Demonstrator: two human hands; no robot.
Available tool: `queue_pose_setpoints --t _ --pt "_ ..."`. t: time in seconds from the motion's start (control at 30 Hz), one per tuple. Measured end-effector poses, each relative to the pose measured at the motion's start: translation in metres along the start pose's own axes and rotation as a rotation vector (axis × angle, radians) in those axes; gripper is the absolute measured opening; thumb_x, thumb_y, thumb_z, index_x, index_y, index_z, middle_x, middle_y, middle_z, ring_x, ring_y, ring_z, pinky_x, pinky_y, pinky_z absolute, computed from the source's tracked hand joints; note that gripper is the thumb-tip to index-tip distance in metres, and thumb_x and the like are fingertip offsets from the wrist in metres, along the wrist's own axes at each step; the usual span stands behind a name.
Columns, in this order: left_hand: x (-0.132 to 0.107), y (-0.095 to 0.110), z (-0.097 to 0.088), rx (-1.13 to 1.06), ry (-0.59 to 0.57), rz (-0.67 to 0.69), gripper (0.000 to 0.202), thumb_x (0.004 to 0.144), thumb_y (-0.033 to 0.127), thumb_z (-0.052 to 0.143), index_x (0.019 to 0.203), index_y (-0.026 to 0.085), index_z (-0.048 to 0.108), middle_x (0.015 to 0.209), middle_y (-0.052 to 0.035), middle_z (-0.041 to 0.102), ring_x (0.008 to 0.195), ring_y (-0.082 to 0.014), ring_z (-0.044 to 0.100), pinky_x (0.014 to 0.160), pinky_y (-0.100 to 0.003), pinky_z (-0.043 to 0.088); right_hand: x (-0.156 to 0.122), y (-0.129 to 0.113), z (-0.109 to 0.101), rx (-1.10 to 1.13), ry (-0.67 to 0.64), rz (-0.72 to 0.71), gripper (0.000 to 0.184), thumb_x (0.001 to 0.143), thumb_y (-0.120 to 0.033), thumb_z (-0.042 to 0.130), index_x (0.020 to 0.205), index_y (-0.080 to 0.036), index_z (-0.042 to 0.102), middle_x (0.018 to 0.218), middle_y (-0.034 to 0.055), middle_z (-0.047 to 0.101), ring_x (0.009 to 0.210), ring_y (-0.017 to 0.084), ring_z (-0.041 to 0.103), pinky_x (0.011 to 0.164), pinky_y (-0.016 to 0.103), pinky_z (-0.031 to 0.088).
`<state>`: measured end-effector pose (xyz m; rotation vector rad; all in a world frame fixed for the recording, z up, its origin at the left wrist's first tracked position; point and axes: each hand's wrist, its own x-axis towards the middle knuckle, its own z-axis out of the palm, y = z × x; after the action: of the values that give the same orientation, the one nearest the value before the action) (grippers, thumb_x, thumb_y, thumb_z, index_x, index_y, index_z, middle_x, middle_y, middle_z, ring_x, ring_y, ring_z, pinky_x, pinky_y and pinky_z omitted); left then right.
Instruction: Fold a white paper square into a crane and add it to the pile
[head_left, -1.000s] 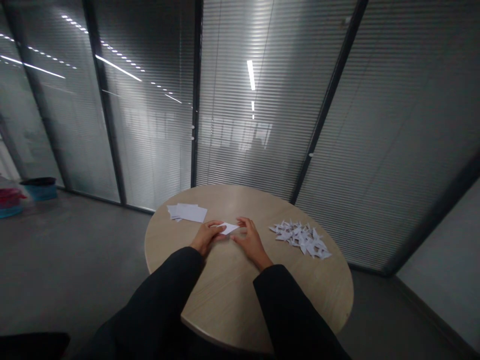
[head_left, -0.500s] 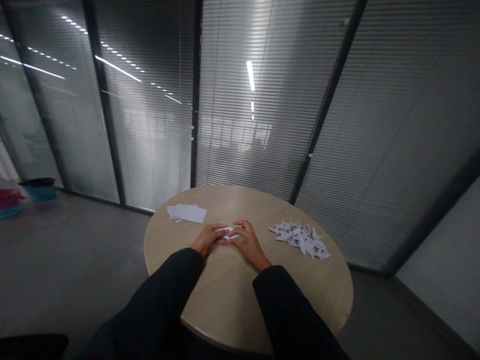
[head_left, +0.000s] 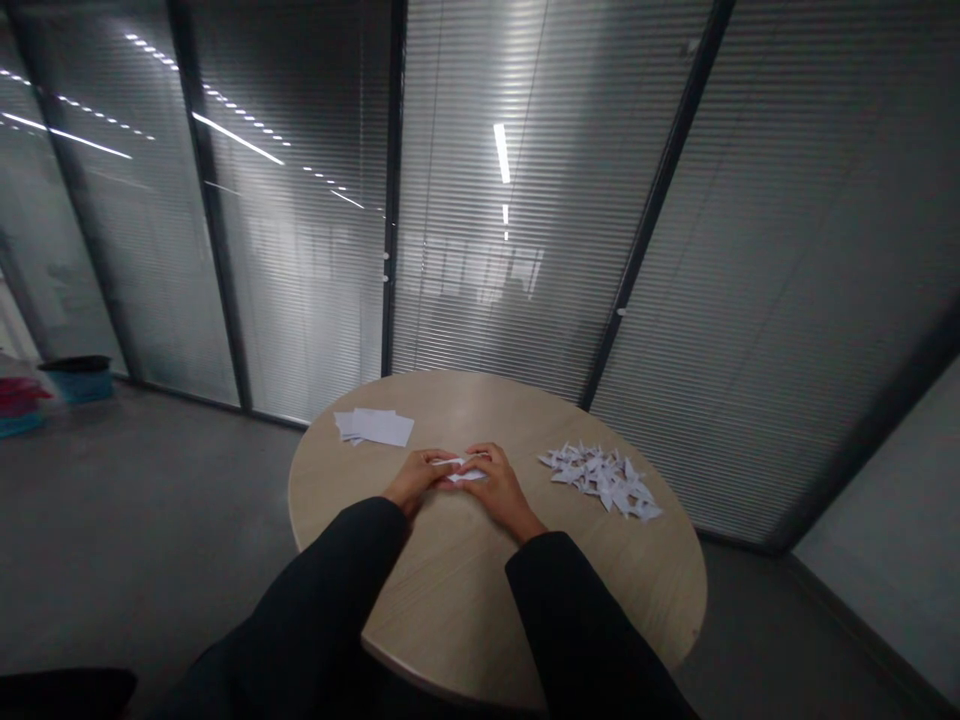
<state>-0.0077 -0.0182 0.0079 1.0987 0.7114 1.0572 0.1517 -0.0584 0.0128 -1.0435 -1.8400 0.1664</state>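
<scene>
Between my two hands is a small folded piece of white paper (head_left: 469,475), over the middle of the round table. My left hand (head_left: 416,477) grips its left side, thumb across the top. On the right side, my right hand (head_left: 496,484) pinches it with thumb and fingers. Parts of the paper are hidden under the fingers, so its exact folded shape cannot be made out. To the right lies a heap of folded white paper pieces with pointed tips (head_left: 602,478). A small stack of flat white paper sheets (head_left: 381,427) rests at the far left.
The wooden table (head_left: 450,620) has a rounded edge. Behind it stands a glass partition with blinds (head_left: 480,330). A blue bin with a dark liner (head_left: 78,380) and another with a red liner (head_left: 20,405) stand on the floor at left.
Both hands stay in place on the folded paper, with only slight finger movement. The heap and the stack of sheets look the same.
</scene>
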Motion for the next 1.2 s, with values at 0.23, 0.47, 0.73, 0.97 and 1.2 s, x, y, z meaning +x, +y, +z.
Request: queue_pose_setpoints --t 0.23,0.47,0.73,0.97,1.2 --pt "-0.0013 0.0026 0.0012 -0.003 0.004 -0.006 0.033 0.052 0.021 0.083 0.078 0.007 0.067 0.072 -0.0082 0.069 0.062 -0.0140 0.064 0.063 -0.025 0.054 -0.0002 0.0003 0.0005 -0.008 0.010 -0.016 0.008 0.071 -0.022 0.071 0.079 -0.024 0.069 0.099 0.0049 0.055 0.099 0.020 0.052 0.091 0.036 0.041" --pt "-0.0005 0.0013 -0.0003 0.021 -0.016 0.009 0.029 0.055 0.020 0.082 0.077 0.008 0.067 0.071 -0.0077 0.068 0.060 -0.0134 0.064 0.063 -0.025 0.054 -0.0002 -0.0024 0.0004 0.009 -0.001 -0.003 0.005 0.073 -0.022 0.069 0.078 -0.022 0.068 0.097 0.0046 0.055 0.097 0.019 0.053 0.090 0.034 0.042" --pt "-0.0014 0.0019 0.0012 0.045 -0.002 0.023 0.026 0.057 0.019 0.080 0.077 0.008 0.068 0.070 -0.0067 0.068 0.063 -0.0133 0.064 0.062 -0.024 0.053 0.0003 0.0011 0.0010 0.020 0.016 0.019 0.008 0.078 -0.027 0.064 0.077 -0.021 0.069 0.095 0.0056 0.057 0.094 0.019 0.055 0.087 0.033 0.042" --pt "-0.0034 0.0048 0.0049 0.016 0.021 0.053 0.035 0.051 0.025 0.083 0.078 0.007 0.069 0.070 -0.0075 0.069 0.063 -0.0141 0.064 0.062 -0.024 0.053 0.0024 0.0034 0.0007 0.048 0.043 0.007 0.009 0.078 -0.027 0.064 0.074 -0.021 0.070 0.090 0.0047 0.055 0.089 0.019 0.055 0.084 0.033 0.043" --pt "-0.0062 0.0068 0.0059 0.014 0.013 0.047 0.040 0.050 0.028 0.084 0.080 0.007 0.069 0.073 -0.0092 0.070 0.065 -0.0148 0.064 0.064 -0.024 0.053 0.0030 0.0049 0.0002 0.097 0.035 0.019 0.010 0.078 -0.028 0.064 0.074 -0.021 0.070 0.090 0.0046 0.053 0.089 0.019 0.054 0.084 0.033 0.043"
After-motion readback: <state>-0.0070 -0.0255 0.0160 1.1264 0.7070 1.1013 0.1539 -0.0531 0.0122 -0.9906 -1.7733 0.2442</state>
